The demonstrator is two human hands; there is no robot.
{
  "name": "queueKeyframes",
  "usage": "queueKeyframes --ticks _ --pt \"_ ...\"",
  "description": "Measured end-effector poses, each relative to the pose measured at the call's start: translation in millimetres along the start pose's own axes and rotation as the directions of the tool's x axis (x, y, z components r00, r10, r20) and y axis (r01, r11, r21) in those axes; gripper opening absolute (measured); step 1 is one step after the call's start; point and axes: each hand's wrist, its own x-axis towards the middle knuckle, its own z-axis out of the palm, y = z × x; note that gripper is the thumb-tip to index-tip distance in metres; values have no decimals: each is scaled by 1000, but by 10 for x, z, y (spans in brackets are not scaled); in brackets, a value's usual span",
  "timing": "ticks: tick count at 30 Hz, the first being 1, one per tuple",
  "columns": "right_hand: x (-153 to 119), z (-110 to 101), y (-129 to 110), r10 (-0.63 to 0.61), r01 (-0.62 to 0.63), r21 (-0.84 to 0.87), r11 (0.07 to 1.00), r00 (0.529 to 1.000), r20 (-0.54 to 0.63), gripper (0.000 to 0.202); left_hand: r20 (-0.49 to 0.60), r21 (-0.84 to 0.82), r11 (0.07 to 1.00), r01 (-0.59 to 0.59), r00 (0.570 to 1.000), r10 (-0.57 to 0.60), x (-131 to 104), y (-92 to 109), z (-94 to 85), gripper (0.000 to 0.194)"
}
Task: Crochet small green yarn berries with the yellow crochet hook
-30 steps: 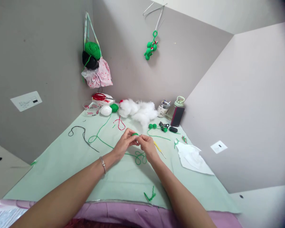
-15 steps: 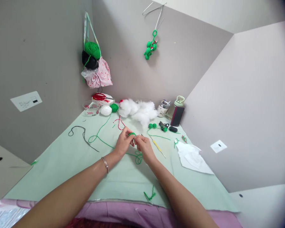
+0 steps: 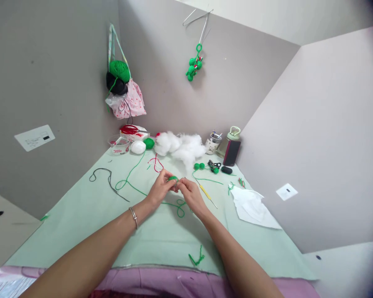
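Over a pale green surface [image 3: 155, 244], a small green yarn piece [image 3: 173, 178] sits between two bare hands. The left hand [image 3: 162, 187] is clamped on it, thumb and fingers pinching its sides. The right hand [image 3: 189, 192] has its fingertips drawn together at the near right edge; what they pinch is too small to tell. For neat work, the left pinch should probably stay firm but gentle, close to the edge being worked, while the right makes short, even movements. The loose green strand [image 3: 180, 205] below seems best left slack, clear of the yellow-handled hook [image 3: 205, 192] beside the right hand.
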Motion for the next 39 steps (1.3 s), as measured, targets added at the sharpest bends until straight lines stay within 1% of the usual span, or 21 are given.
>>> queueKeyframes --ticks 2,5,8,10,14,19,21,23,27,29,32,36,39 --pt "-43 41 -27 -16 16 -33 999 1000 7 21 -39 27 1000 -3 999 4 30 -12 -5 37" --pt "-59 119 -28 -12 12 -50 999 1000 -8 21 -93 55 998 -8 996 13 63 -27 6 38" --pt "-14 166 11 6 -7 -13 1000 1000 -20 24 -103 45 999 -12 995 16 61 -24 20 37" --pt "27 166 45 25 -24 24 999 999 -21 28 -81 18 1000 -15 997 17 36 -12 22 36" --pt "71 97 80 54 -54 73 996 999 -2 38 8 -48 999 -19 1000 19 -33 20 12 34" --pt "71 -37 33 63 -63 77 995 998 0 37 92 -69 997 -39 995 45 -42 36 -4 27" --pt "60 -57 5 49 -50 55 997 999 17 35 96 -49 998 -45 994 50 -18 28 -19 27" --pt "34 -36 -15 24 -25 20 1000 999 39 33 76 -15 998 -53 996 54 11 16 -38 31" --pt "-56 91 -27 -21 25 -79 997 999 48 27 -4 79 993 -88 996 88 51 4 -55 35" --pt "-88 139 -23 -27 32 -124 992 999 36 27 -23 115 988 -106 994 109 55 6 -51 35" --pt "-86 143 -7 -15 19 -166 986 1000 24 28 -17 130 984 -125 992 128 42 18 -39 35" --pt "-38 79 25 25 -28 -225 974 1000 -12 30 11 104 986 -129 992 129 0 59 -19 32" --pt "-33 42 30 43 -51 -284 958 998 -36 30 58 73 991 -115 992 111 -31 117 -20 23"
